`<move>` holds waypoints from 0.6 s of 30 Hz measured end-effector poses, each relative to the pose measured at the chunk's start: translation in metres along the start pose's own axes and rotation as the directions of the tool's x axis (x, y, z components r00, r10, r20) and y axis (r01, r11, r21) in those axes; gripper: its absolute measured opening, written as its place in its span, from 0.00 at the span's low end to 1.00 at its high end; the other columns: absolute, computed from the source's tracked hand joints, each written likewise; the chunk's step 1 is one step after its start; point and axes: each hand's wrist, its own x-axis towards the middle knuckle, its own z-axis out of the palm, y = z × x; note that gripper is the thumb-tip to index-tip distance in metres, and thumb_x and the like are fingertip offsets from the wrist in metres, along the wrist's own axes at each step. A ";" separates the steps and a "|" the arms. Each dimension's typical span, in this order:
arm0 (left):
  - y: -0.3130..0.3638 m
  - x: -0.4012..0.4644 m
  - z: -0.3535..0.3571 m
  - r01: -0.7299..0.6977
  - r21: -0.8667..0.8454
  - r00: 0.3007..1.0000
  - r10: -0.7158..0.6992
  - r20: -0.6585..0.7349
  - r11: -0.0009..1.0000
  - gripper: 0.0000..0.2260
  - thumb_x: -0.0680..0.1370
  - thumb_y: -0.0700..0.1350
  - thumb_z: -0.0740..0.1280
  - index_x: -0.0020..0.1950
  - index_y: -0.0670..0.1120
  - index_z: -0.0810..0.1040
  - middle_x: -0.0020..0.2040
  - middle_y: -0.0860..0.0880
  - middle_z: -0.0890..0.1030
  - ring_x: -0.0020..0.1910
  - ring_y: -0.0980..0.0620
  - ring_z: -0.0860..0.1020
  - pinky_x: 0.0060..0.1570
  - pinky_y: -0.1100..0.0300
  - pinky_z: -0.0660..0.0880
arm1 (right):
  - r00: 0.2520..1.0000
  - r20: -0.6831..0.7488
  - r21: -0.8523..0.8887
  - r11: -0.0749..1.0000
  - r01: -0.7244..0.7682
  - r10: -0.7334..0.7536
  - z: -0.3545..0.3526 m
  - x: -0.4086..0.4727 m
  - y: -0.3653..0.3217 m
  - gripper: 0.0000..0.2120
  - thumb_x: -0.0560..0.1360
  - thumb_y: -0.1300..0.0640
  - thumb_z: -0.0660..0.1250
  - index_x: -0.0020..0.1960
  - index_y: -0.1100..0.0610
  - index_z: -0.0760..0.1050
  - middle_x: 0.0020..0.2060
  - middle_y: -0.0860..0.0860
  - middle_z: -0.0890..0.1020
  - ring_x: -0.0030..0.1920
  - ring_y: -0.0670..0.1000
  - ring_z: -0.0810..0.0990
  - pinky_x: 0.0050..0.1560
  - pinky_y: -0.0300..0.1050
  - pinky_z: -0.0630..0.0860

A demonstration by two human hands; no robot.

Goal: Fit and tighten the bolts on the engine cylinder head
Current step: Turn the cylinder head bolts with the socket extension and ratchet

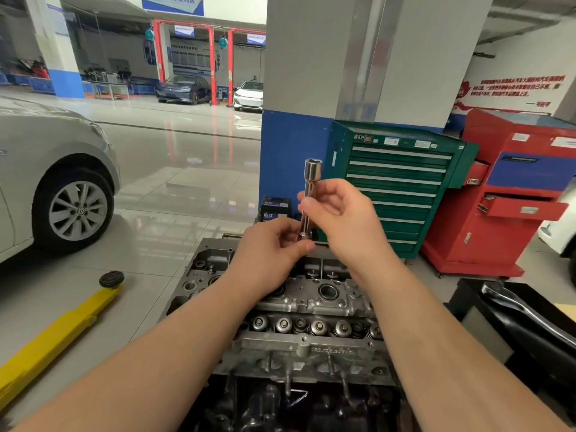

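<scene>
Both hands hold one chrome socket extension (309, 194) upright above the engine cylinder head (311, 307). The right hand (339, 219) pinches its shaft between thumb and curled fingers (307, 203), and the left hand (274, 244) grips the lower end, fingers closed round it. No bolt or ratchet is visible, and whatever sits at the lower end is hidden by the left hand. Judging by this, the tool is being assembled: seat the joint squarely until it locks, then lower it straight into a bolt well, keeping it vertical so it doesn't slip.
</scene>
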 end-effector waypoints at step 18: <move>0.005 0.001 0.000 -0.017 -0.057 0.996 0.022 0.090 0.998 0.11 0.78 0.41 0.75 0.51 0.58 0.84 0.46 0.54 0.87 0.46 0.58 0.83 0.49 0.69 0.77 | 0.986 0.156 0.200 0.979 0.023 -0.055 -0.016 0.016 -0.020 0.18 0.83 0.62 0.64 0.72 0.53 0.72 0.58 0.53 0.85 0.55 0.56 0.86 0.58 0.56 0.82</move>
